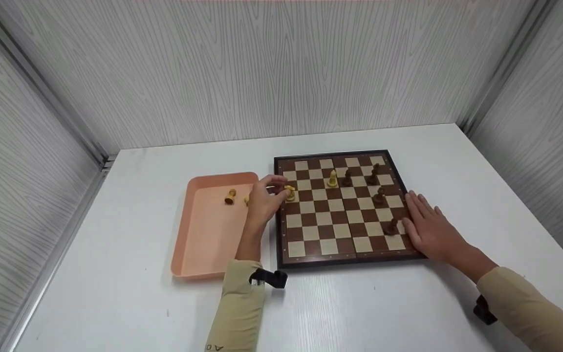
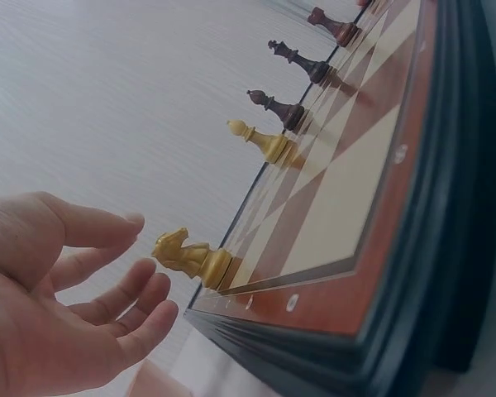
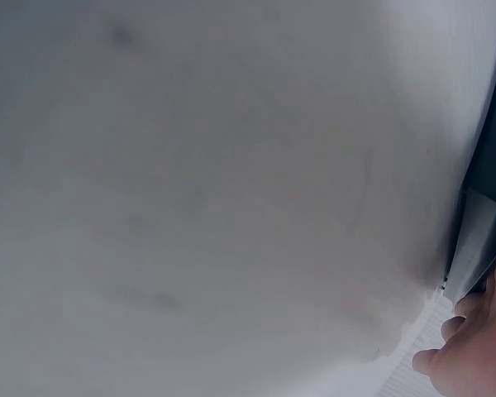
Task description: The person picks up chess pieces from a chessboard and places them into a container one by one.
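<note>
My left hand (image 1: 262, 203) is at the chessboard's left edge, beside a yellow knight (image 1: 290, 193) standing upright on a square. In the left wrist view, its thumb and fingers are spread around the knight's head (image 2: 172, 245), with a small gap between. My right hand (image 1: 433, 232) rests with extended fingers along the right edge of the chessboard (image 1: 328, 246). A yellow bishop (image 1: 332, 179) stands towards the back, beside a dark bishop (image 1: 347, 178). Farther right are a dark king (image 1: 373, 175) and two other dark pieces, one (image 1: 391, 227) close to my right thumb.
A pink tray (image 1: 205, 239) lies left of the board, partly behind my left forearm. In it lies a yellow piece (image 1: 230, 196), and another yellow piece (image 1: 247, 200) is mostly hidden by my left hand. White table (image 1: 130, 234) surrounds both; grey wood-grain panels (image 1: 281, 73) enclose it.
</note>
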The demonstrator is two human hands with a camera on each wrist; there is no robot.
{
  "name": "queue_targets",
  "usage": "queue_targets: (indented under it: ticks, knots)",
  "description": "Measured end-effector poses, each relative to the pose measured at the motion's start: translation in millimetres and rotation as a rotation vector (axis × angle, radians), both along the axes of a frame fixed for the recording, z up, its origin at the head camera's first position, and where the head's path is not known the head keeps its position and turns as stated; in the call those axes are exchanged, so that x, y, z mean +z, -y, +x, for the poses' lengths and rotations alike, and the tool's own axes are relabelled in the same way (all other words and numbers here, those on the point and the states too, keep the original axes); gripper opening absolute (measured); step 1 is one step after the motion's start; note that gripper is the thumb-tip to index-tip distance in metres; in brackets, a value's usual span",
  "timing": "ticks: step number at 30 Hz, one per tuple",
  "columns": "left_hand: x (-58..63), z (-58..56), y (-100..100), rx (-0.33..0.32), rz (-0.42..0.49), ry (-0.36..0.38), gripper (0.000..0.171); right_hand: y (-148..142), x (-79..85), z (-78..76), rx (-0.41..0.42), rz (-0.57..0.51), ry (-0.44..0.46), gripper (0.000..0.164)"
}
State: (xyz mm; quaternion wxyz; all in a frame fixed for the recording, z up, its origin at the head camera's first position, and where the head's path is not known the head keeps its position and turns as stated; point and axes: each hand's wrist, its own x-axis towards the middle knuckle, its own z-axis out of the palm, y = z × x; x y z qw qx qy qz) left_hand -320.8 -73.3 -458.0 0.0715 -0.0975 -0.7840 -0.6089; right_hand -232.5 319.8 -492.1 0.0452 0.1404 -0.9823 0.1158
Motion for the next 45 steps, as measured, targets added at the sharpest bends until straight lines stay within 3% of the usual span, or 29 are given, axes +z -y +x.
queue_targets:
  ticks: [8, 18, 33, 45]
  knots:
    - [-0.4, -4.0, -5.6, -0.037, -0.011, 0.038, 0.027, -2.1, 0.3, -0.1, -0.009, -0.008, -0.007, 0.066]
    - [-2.0, -7.5, -6.7, 0.028, -0.084, 0.134, 0.025, 0.0, -1.8, -3.8, -0.007, 0.002, -0.017, 0.066]
    - [-1.0, -7.4, -9.7, 0.062, -0.166, 0.060, 0.009, 0.9, -1.0, -2.2, -0.003, -0.010, -0.026, 0.065]
    - [-2.4, -6.9, -7.7, 0.045, -0.159, 0.079, 0.010, 0.8, -3.8, -2.4, -0.008, -0.006, -0.023, 0.065]
